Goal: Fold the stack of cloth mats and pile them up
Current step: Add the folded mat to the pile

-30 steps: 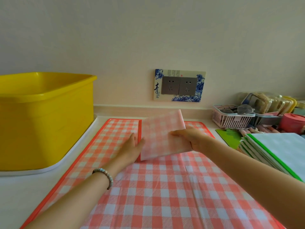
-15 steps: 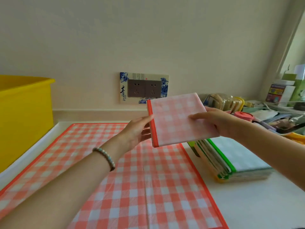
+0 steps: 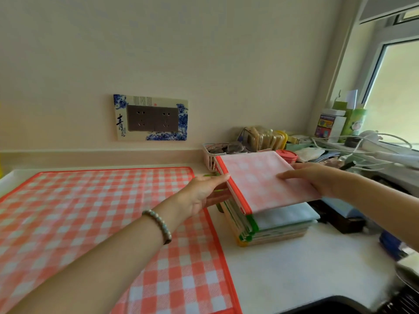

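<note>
Orange-and-white checked cloth, an unfolded mat [image 3: 95, 223], lies flat on the white counter [image 3: 294, 268] nearest us. Our left hand [image 3: 201, 193] wears a bead bracelet [image 3: 158, 225] and grips the orange-trimmed left edge of the folded pink mat [image 3: 265, 184], thumb on top, fingers beneath. Our right hand [image 3: 310, 180] lies on the mat's right side, fingers together and flat on top. The folded pink mat rests atop the pile of folded mats [image 3: 272, 225], its front edge touching the pale blue one. Behind sit a white basket [image 3: 209, 157] and a wall socket [image 3: 152, 118].
</note>
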